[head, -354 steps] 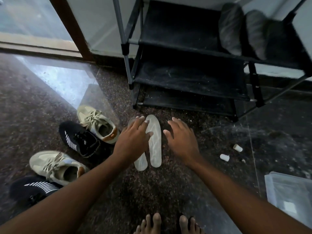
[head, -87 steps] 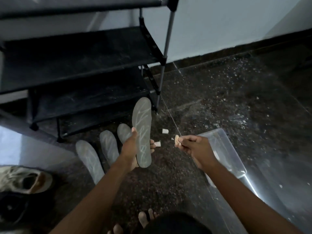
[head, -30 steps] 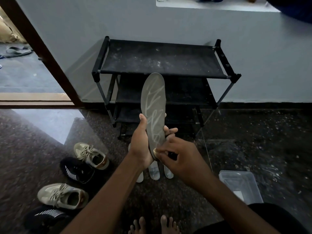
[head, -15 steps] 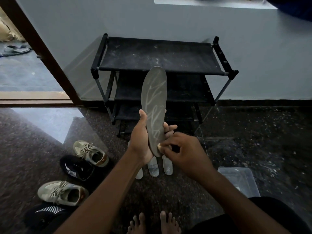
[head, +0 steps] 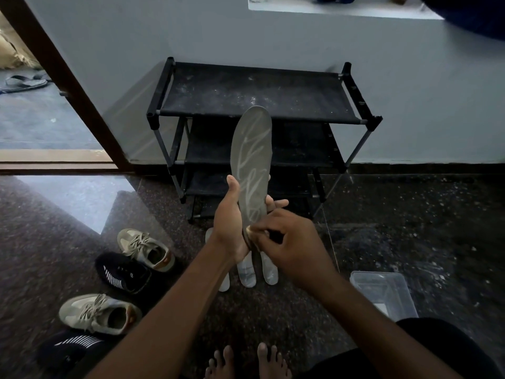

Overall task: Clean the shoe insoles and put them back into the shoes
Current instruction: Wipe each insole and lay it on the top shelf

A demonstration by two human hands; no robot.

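Left hand (head: 232, 222) grips the grey insole (head: 252, 160) by its heel half: thumb along the left edge, fingers curled round the back, tips showing at the right edge. The insole is held in the air, nearly upright, toe at 12 o'clock, in front of the black shoe rack (head: 246, 91). Pale scribble-like marks run down its face.

Right hand (head: 289, 247) pinches a small pale piece (head: 250, 231) between thumb and fingertips and presses it on the insole's heel end, at 6 o'clock of the insole. Cannot tell what the piece is.

Three pale insoles (head: 247, 272) lie side by side on the speckled floor (head: 410, 242) just below the hands, partly hidden by them.

At 8 o'clock of the hands, four shoes lie in a row running toward 7 o'clock:
- a beige sneaker (head: 144, 248)
- a black sneaker (head: 123, 272) with white stripes
- a second beige sneaker (head: 98, 314)
- a second black sneaker (head: 71, 348)

A clear plastic container (head: 382, 294) sits on the floor at 4 o'clock. Bare feet (head: 246, 362) show at 6 o'clock, at the frame's lower edge.
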